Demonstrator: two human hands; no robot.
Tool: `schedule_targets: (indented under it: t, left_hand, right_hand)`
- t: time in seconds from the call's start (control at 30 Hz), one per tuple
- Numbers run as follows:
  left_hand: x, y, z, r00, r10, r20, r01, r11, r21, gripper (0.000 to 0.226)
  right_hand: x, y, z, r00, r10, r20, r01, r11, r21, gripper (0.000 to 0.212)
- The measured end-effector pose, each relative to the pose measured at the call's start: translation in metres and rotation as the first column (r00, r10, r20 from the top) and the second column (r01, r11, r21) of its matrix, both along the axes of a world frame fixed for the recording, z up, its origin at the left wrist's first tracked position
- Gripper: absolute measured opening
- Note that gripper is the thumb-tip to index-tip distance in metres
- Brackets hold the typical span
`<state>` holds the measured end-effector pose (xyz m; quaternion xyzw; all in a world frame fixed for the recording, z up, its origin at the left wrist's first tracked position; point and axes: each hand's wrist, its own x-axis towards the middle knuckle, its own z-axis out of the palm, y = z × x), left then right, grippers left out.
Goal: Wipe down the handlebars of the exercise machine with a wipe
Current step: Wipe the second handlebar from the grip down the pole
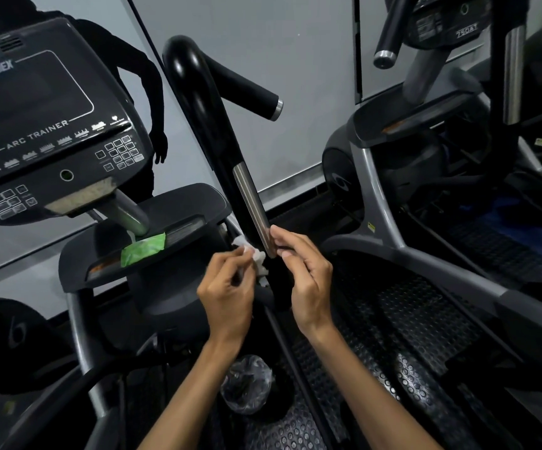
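Nearest the camera, down between the forearms, there's a crumpled clear plastic bag (246,383) sitting on the studded rubber footplate (402,323).

Moving up, the left hand (227,287) has its fingers curled and is pinching a bunched white wipe (256,256), which sits just beside the lower end of the handlebar (217,138), right where the silver sensor strip (253,206) finishes. The right hand (305,274) is on the other side of the bar, fingers loosely bent with the tips touching the strip's bottom edge. It looks more like steadying than gripping, but I can't tell for sure.

My guess is the wipe is about to go on the bar. To do it well, I'd unfold the wad a bit so it wraps round the tube, keep the right hand bracing the arm so it doesn't swing, and run it the full length, including the short side grip (253,92) up top.

Further back, a green wipe packet (142,250) lies on the tray (100,254) under the console (45,125). Beyond that is a mirror wall (279,43) with a second machine (441,141) to the right.
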<state>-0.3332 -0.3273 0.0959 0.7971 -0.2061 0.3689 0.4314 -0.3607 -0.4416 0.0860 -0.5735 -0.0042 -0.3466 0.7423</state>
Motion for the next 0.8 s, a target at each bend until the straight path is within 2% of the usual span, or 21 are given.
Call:
schedule_targets:
  t: [0.13,0.2,0.3,0.5,0.6,0.67,0.8]
  left_hand:
    - [0.006,-0.008,0.023,0.998,0.023,0.063,-0.019,0.998,-0.067,0.012]
    - [0.000,-0.010,0.014,0.997,-0.003,0.073,0.004,1.000,-0.014,0.014]
    - [-0.009,-0.002,-0.011,1.000,-0.029,0.004,0.028,0.998,0.059,0.013]
    - [0.007,-0.006,0.011,0.998,0.053,-0.019,-0.055,0.992,-0.114,0.008]
    - [-0.004,-0.010,0.003,0.999,0.017,0.032,-0.016,1.000,-0.016,0.007]
    - [-0.013,-0.006,-0.012,1.000,-0.009,0.007,0.009,0.999,0.053,0.005]
    - [-0.001,0.000,-0.009,0.997,0.031,-0.075,-0.032,0.999,-0.005,0.010]
  right_hand:
    - [0.001,0.002,-0.001,1.000,0.014,-0.001,-0.014,0.999,0.041,0.040]
    - [0.001,0.002,-0.002,1.000,0.013,0.002,-0.013,0.999,0.039,0.040]
    - [0.001,0.001,-0.003,1.000,0.027,0.008,-0.027,0.999,0.036,0.040]
    - [0.002,0.000,-0.001,0.999,0.051,0.000,-0.051,0.995,0.080,0.042]
    - [0.001,0.001,-0.001,0.998,0.061,0.014,-0.062,0.993,0.105,0.048]
    - [0.001,0.001,-0.002,0.998,0.062,0.014,-0.064,0.992,0.112,0.046]
    - [0.000,0.000,-0.002,0.998,0.061,0.003,-0.061,0.993,0.099,0.042]
